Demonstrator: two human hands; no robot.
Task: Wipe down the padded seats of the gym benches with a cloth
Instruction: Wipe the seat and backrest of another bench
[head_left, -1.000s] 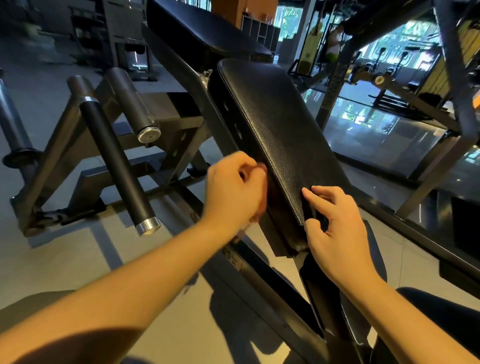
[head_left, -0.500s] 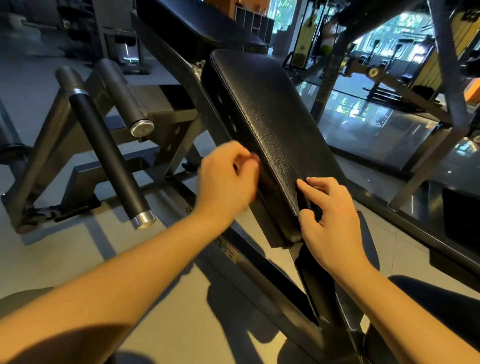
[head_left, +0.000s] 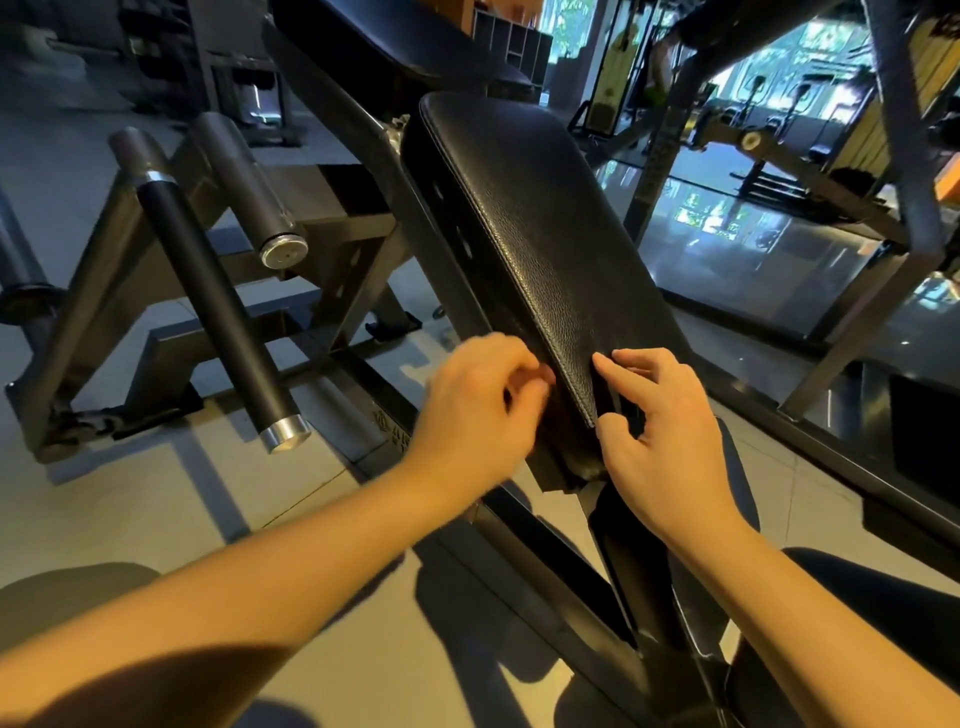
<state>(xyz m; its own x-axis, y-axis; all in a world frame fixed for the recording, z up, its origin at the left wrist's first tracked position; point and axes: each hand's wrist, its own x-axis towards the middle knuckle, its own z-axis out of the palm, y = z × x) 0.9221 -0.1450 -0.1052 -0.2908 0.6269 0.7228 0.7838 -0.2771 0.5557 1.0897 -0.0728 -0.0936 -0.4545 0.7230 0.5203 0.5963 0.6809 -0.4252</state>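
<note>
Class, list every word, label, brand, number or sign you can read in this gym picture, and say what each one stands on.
No text here can be read.
A faint mark on the frame rail beside the left hand: too blurred to read.
On the padded seat: no text shows.

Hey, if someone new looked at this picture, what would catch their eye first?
A big black padded seat slopes up through the centre, with both hands at its near end: the left hand curled against its left edge, the right hand touching its corner. To the left, a black bar with a silver end cap juts toward the camera.
</note>
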